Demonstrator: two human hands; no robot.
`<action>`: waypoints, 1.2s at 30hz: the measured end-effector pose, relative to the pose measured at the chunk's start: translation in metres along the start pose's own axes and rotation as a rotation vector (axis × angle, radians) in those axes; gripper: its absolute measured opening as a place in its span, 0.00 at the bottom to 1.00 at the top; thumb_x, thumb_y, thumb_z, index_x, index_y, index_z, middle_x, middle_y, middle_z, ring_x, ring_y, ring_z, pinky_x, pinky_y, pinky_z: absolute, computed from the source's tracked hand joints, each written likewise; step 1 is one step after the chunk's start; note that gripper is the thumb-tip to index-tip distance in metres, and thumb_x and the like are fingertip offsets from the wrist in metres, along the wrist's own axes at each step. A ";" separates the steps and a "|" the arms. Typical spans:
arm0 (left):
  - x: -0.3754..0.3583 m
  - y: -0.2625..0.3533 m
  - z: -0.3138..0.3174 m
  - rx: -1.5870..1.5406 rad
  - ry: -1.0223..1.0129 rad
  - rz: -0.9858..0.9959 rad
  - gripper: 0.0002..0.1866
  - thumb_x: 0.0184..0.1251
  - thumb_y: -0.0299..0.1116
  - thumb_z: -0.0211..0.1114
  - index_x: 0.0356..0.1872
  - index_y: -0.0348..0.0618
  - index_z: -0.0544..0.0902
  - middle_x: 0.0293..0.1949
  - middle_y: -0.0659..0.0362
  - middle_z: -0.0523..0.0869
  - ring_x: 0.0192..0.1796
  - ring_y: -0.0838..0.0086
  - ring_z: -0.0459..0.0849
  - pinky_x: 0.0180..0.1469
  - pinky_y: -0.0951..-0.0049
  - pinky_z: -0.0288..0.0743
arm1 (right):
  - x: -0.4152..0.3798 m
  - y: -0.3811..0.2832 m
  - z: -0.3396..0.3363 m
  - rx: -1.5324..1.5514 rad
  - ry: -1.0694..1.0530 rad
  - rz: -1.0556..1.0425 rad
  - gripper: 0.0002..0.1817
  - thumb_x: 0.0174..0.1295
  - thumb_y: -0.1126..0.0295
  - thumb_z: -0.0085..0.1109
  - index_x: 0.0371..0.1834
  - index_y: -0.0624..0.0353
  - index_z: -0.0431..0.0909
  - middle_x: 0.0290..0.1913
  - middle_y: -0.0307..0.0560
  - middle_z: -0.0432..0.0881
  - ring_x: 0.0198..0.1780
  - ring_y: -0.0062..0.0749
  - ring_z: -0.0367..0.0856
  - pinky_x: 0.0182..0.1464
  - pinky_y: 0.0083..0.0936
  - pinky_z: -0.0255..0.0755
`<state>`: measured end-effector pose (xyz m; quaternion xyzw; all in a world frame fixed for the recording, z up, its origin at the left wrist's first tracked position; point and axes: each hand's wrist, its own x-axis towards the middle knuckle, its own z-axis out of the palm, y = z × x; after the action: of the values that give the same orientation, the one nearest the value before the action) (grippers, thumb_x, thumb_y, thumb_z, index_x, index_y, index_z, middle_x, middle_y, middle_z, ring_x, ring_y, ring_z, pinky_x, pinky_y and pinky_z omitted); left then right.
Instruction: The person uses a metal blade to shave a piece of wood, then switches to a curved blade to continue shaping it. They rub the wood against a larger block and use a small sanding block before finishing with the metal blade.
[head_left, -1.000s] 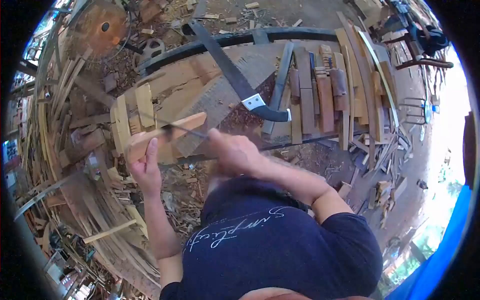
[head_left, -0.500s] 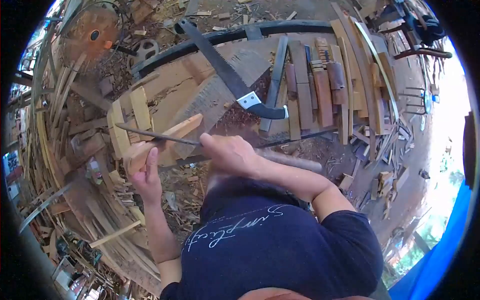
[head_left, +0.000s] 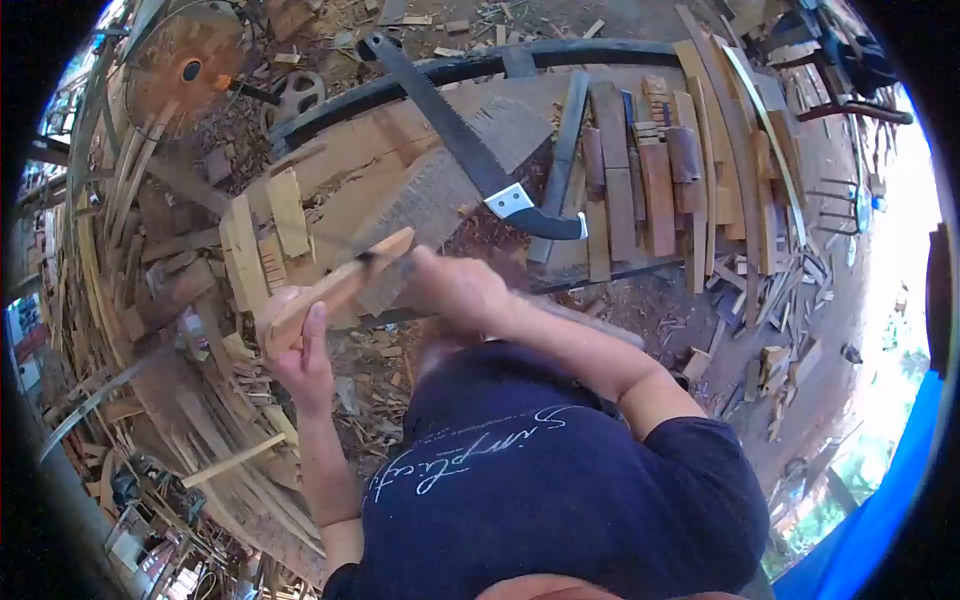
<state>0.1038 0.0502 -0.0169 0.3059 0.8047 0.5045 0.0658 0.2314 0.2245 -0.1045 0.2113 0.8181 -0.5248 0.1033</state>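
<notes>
My left hand (head_left: 304, 368) is closed around the lower end of a light brown wooden piece (head_left: 345, 284), its thumb pressed on the near side. The piece slants up and to the right, over the edge of the workbench. My right hand (head_left: 462, 292) is a fist near the wood's upper end. It grips a long-bladed knife whose blade is smeared by motion; a dark blur (head_left: 368, 260) crosses the wood. Beyond my hands, a handsaw (head_left: 450, 135) with a black and silver handle rests on the bench, touched by neither hand.
Several wooden blocks and strips (head_left: 655, 190) lie side by side on the right of the workbench (head_left: 375, 150). Pale offcuts (head_left: 288, 212) sit at its left. A round fan (head_left: 188, 70) stands at upper left. Long strips (head_left: 215, 450) and scraps cover the floor.
My right hand has moved slightly right and up, and the knife blade, clear before across the wood, is now blurred. The wooden piece has shifted slightly and shows more of its length.
</notes>
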 end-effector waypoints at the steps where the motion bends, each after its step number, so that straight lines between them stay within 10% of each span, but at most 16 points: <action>1: 0.001 0.000 -0.002 0.004 0.009 0.005 0.09 0.66 0.23 0.65 0.46 0.34 0.80 0.51 0.54 0.79 0.51 0.72 0.78 0.53 0.71 0.73 | 0.009 0.026 0.009 -0.059 0.058 0.017 0.17 0.65 0.59 0.52 0.47 0.59 0.63 0.34 0.65 0.83 0.41 0.62 0.83 0.42 0.51 0.75; 8: 0.004 -0.002 0.005 -0.026 0.015 0.037 0.08 0.66 0.23 0.65 0.45 0.34 0.79 0.48 0.56 0.79 0.50 0.73 0.78 0.54 0.73 0.72 | 0.051 0.117 0.017 0.136 0.023 -0.056 0.17 0.67 0.65 0.52 0.50 0.65 0.61 0.38 0.73 0.79 0.42 0.74 0.77 0.42 0.54 0.71; 11: 0.010 -0.004 -0.001 -0.002 0.033 0.025 0.08 0.67 0.24 0.65 0.44 0.35 0.79 0.47 0.58 0.79 0.49 0.75 0.78 0.54 0.74 0.71 | 0.038 0.082 -0.033 0.530 -0.309 0.156 0.15 0.70 0.63 0.51 0.51 0.61 0.65 0.31 0.46 0.78 0.31 0.32 0.80 0.33 0.28 0.75; 14: 0.008 -0.011 -0.009 -0.020 0.053 -0.030 0.09 0.68 0.24 0.64 0.46 0.36 0.78 0.47 0.60 0.78 0.49 0.77 0.77 0.55 0.76 0.70 | 0.019 0.096 -0.030 0.798 -0.411 0.099 0.20 0.70 0.59 0.53 0.56 0.60 0.62 0.30 0.44 0.80 0.29 0.24 0.81 0.31 0.25 0.78; 23: 0.020 -0.002 0.007 -0.116 0.077 0.042 0.11 0.67 0.23 0.65 0.48 0.34 0.79 0.49 0.58 0.79 0.50 0.76 0.79 0.56 0.73 0.72 | -0.014 0.102 0.006 -0.122 0.261 0.058 0.10 0.69 0.68 0.47 0.49 0.59 0.62 0.28 0.68 0.79 0.36 0.68 0.78 0.36 0.57 0.68; 32: 0.011 -0.001 0.008 0.142 -0.102 0.241 0.13 0.66 0.22 0.64 0.51 0.36 0.78 0.52 0.54 0.80 0.53 0.69 0.80 0.57 0.71 0.73 | -0.047 0.030 -0.007 -0.242 0.295 -0.263 0.11 0.58 0.74 0.50 0.44 0.57 0.64 0.29 0.54 0.81 0.32 0.55 0.81 0.32 0.48 0.73; 36: -0.001 -0.005 0.004 0.062 -0.125 0.234 0.13 0.67 0.23 0.64 0.51 0.36 0.76 0.52 0.51 0.82 0.53 0.67 0.81 0.56 0.69 0.74 | -0.013 0.079 0.007 -0.169 0.187 -0.007 0.13 0.60 0.73 0.48 0.47 0.57 0.61 0.28 0.58 0.82 0.36 0.56 0.83 0.33 0.49 0.74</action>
<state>0.1046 0.0510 -0.0233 0.4302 0.7732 0.4635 0.0471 0.2786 0.2436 -0.1663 0.2469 0.8663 -0.4323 0.0425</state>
